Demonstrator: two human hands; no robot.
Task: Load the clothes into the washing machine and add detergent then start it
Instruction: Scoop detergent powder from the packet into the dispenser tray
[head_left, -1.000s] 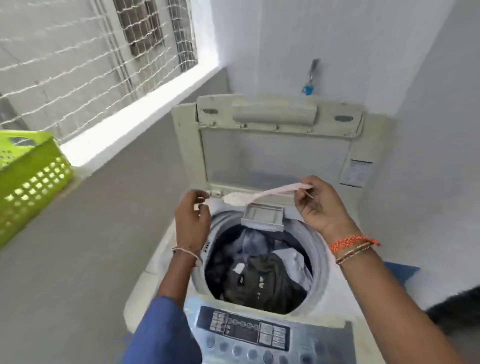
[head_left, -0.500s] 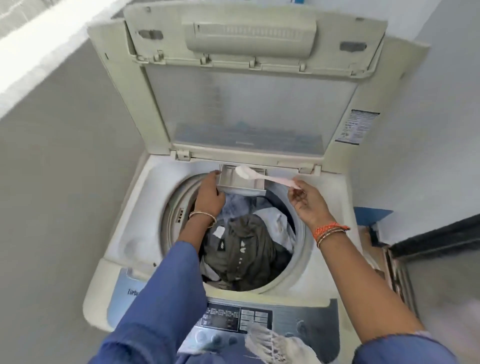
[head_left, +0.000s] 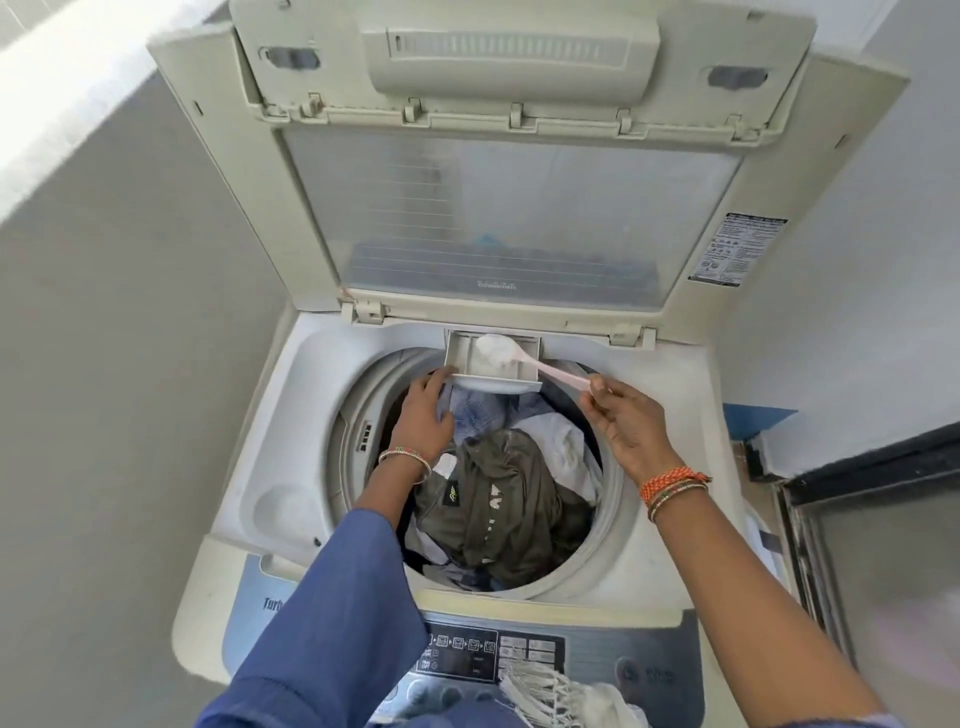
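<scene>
**Detergent spoon over the pulled-out drawer**

Pale walls close in on both sides of a top-loading washing machine (head_left: 270, 415); its lid (head_left: 509, 208) stands propped upright at the back edge, leaving the drum mouth free; clothes (head_left: 498, 499) already fill the drum, an olive garment on top, pale and denim pieces beneath. At the back edge of the opening the detergent drawer (head_left: 493, 364) juts out over the drum; left hand (head_left: 423, 410) holds it by the front left corner, fingers curled under the lip, likely to steady it while powder goes in. Right hand (head_left: 623, 421) pinches the tail of a pink plastic spoon (head_left: 540, 364) between thumb and fingertips; bowl heaped with white detergent powder (head_left: 493, 347), sitting over the drawer's compartment, roughly level; a grip that far back keeps the hand clear of the drawer and lets a wrist turn tip the load. Control panel (head_left: 467, 660) lies along the front edge, untouched; a fringed white cloth (head_left: 561, 696) drapes over its near right part. Judgement: loading done, dosing under way, start yet to come.
</scene>
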